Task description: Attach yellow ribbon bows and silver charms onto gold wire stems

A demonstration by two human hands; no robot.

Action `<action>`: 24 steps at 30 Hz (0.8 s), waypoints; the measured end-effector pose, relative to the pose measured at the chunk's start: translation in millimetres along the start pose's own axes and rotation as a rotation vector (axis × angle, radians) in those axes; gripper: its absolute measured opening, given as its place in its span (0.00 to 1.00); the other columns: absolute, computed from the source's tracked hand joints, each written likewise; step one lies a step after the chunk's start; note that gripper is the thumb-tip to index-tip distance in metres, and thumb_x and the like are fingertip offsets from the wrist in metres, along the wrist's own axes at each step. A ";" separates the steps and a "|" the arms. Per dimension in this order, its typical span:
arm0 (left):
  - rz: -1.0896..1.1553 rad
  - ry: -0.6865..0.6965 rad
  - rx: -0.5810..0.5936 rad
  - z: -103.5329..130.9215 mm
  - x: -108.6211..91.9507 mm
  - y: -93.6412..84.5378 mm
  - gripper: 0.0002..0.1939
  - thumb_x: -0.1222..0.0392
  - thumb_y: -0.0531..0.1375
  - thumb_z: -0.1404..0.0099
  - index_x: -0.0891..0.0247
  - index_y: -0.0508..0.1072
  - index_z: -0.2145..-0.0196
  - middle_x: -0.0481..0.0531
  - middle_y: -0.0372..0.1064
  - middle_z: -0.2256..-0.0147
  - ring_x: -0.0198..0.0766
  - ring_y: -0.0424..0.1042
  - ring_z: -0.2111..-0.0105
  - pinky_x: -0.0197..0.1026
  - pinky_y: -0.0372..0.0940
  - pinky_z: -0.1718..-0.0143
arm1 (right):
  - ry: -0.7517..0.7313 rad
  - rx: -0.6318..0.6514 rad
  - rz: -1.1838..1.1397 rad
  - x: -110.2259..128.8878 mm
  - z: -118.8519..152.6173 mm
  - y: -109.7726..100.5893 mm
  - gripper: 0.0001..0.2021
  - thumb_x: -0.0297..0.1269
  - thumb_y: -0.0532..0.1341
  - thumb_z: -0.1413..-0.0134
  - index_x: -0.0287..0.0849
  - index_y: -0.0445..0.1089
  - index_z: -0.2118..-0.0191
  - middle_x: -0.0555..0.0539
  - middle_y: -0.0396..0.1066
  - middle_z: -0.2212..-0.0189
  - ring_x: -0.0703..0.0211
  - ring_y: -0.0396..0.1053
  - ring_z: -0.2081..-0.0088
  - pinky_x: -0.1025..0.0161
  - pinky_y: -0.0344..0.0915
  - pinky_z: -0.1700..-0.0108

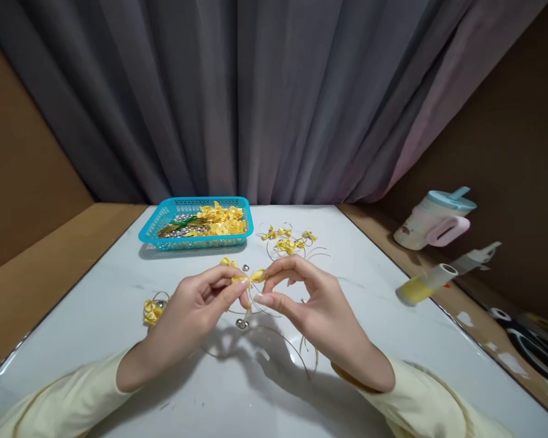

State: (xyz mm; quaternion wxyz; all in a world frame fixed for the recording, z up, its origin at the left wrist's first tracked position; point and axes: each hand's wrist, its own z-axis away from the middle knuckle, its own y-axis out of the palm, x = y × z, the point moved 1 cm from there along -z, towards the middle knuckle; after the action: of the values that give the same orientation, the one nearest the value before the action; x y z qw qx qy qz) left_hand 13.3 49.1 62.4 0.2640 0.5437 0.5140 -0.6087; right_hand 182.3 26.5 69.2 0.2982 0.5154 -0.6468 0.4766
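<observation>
My left hand (200,307) pinches a small yellow ribbon bow (257,276) between thumb and fingers above the table. My right hand (304,295) is curled at the bow's right end, its index finger against the loop and its thumb lower. Whatever lies between those right fingertips is too small to make out. Thin gold cords (285,339) trail below both hands. A silver bell (242,324) hangs or lies under the bow, and another silver bell (246,267) sits just behind it. A second yellow bow (229,261) is partly hidden behind my left fingers.
A blue basket (148,236) holds yellow bows and silver bells. Corded bows (287,246) lie behind my right hand; another bow piece (153,311) lies left of my left hand. At right stand a lidded cup (415,222) and a glue bottle (422,287); black-handled scissors (530,353) lie nearer.
</observation>
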 end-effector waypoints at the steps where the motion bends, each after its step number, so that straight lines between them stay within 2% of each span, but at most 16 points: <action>1: 0.011 -0.003 0.011 -0.2 0.7 -0.4 0.08 0.56 0.55 0.36 0.62 0.69 0.67 0.44 0.68 0.76 0.30 0.64 0.76 0.31 0.56 0.76 | -0.033 0.003 0.043 -0.8 0.0 0.6 0.07 0.32 0.66 0.54 0.41 0.67 0.69 0.52 0.71 0.72 0.64 0.69 0.67 0.64 0.62 0.61; 7: 0.052 -0.012 0.085 0.3 2.6 -0.8 0.08 0.57 0.54 0.35 0.63 0.69 0.68 0.44 0.69 0.76 0.31 0.65 0.75 0.32 0.57 0.73 | -0.087 -0.043 0.162 -5.7 0.8 3.7 0.08 0.33 0.67 0.55 0.42 0.67 0.70 0.54 0.68 0.74 0.63 0.66 0.68 0.64 0.59 0.63; 11: 0.015 0.022 0.119 1.9 2.6 0.4 0.09 0.57 0.54 0.35 0.63 0.69 0.69 0.44 0.70 0.75 0.31 0.66 0.73 0.33 0.58 0.70 | -0.035 -0.079 0.139 -8.1 -3.4 1.7 0.10 0.34 0.67 0.56 0.41 0.64 0.70 0.53 0.65 0.74 0.63 0.62 0.69 0.64 0.57 0.65; 13: -0.003 0.040 0.127 2.4 3.5 1.2 0.10 0.58 0.53 0.34 0.63 0.69 0.69 0.45 0.70 0.75 0.31 0.67 0.73 0.33 0.59 0.69 | 0.016 -0.052 0.098 -10.4 -6.1 1.0 0.11 0.34 0.67 0.57 0.41 0.63 0.69 0.53 0.64 0.73 0.63 0.61 0.69 0.64 0.57 0.65; 16: -0.040 0.093 0.133 2.4 4.8 1.8 0.11 0.58 0.52 0.34 0.64 0.70 0.70 0.46 0.70 0.74 0.31 0.67 0.73 0.33 0.59 0.71 | 0.121 0.055 -0.037 -15.6 -9.9 0.9 0.15 0.35 0.68 0.59 0.41 0.62 0.67 0.52 0.63 0.71 0.63 0.61 0.68 0.65 0.56 0.66; 20: -0.070 0.135 0.131 2.3 4.9 1.0 0.10 0.59 0.52 0.34 0.64 0.71 0.69 0.47 0.71 0.73 0.32 0.68 0.72 0.33 0.59 0.72 | 0.362 0.260 -0.398 -23.7 -15.1 -0.2 0.24 0.38 0.71 0.64 0.42 0.59 0.63 0.54 0.62 0.72 0.66 0.60 0.71 0.67 0.56 0.69; 24: -0.033 0.169 0.165 3.0 3.2 1.1 0.10 0.60 0.52 0.34 0.63 0.71 0.69 0.46 0.71 0.73 0.32 0.69 0.71 0.33 0.61 0.69 | 0.553 0.438 -0.711 -29.7 -20.1 0.9 0.23 0.47 0.66 0.57 0.40 0.59 0.59 0.53 0.65 0.75 0.67 0.62 0.75 0.67 0.58 0.71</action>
State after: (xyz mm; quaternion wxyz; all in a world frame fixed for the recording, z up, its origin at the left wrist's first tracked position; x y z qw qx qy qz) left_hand 12.2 46.7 58.6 0.1640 0.6044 0.4915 -0.6052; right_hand 188.0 56.5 50.3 0.4872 0.6087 -0.2127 0.5889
